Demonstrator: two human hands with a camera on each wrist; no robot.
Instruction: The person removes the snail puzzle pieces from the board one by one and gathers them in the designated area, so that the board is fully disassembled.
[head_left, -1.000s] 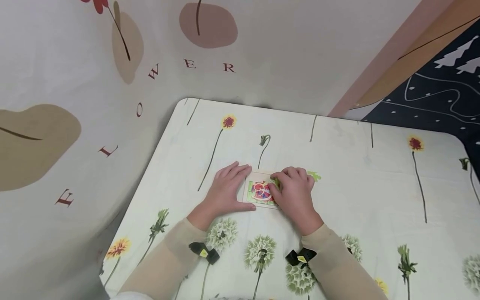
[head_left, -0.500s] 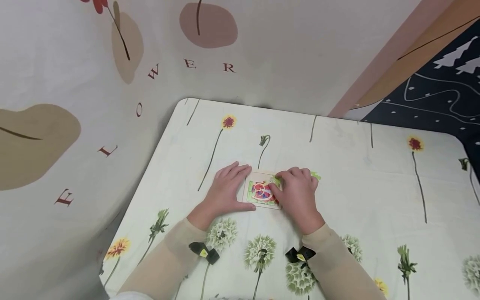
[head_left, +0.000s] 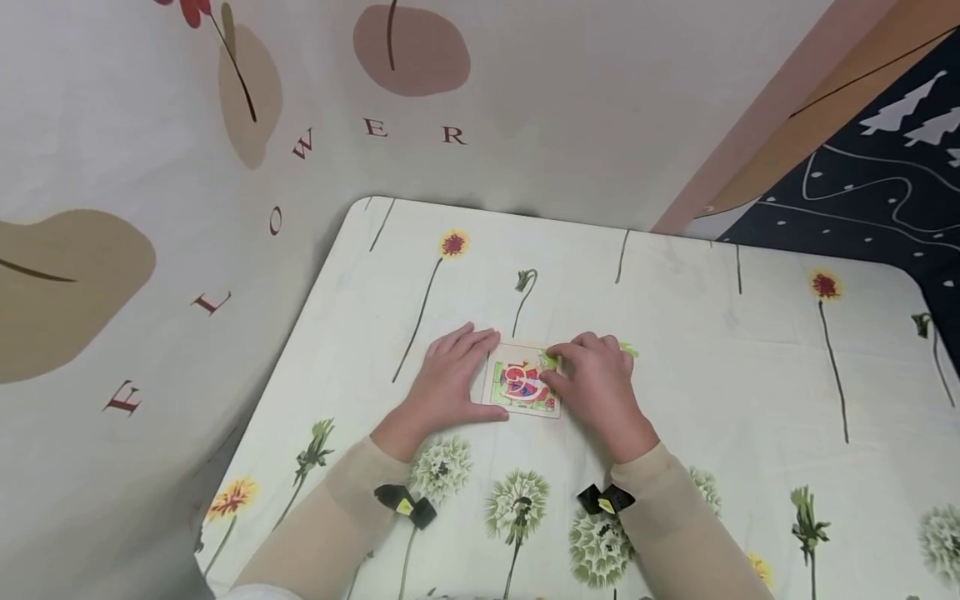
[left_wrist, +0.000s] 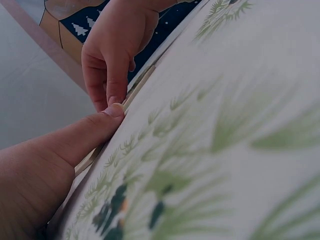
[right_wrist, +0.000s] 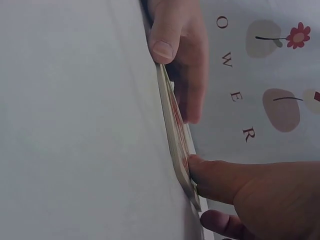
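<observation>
On the flowered table point(head_left: 720, 358) lies a probably light, stiff picture board point(head_left: 522, 388), best held by its edges, between a wide-spread left hand point(head_left: 448, 383) and a right hand point(head_left: 600, 387) with narrowed fingers, grip unclear.

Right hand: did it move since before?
Yes, slightly right: in the head view, the right hand sits farther from the red flower print beyond the left hand.

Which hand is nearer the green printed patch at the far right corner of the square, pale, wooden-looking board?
Right. The right hand has its fingertips at the green printed patch; the left hand is farther off, at the left side of the board.
</observation>
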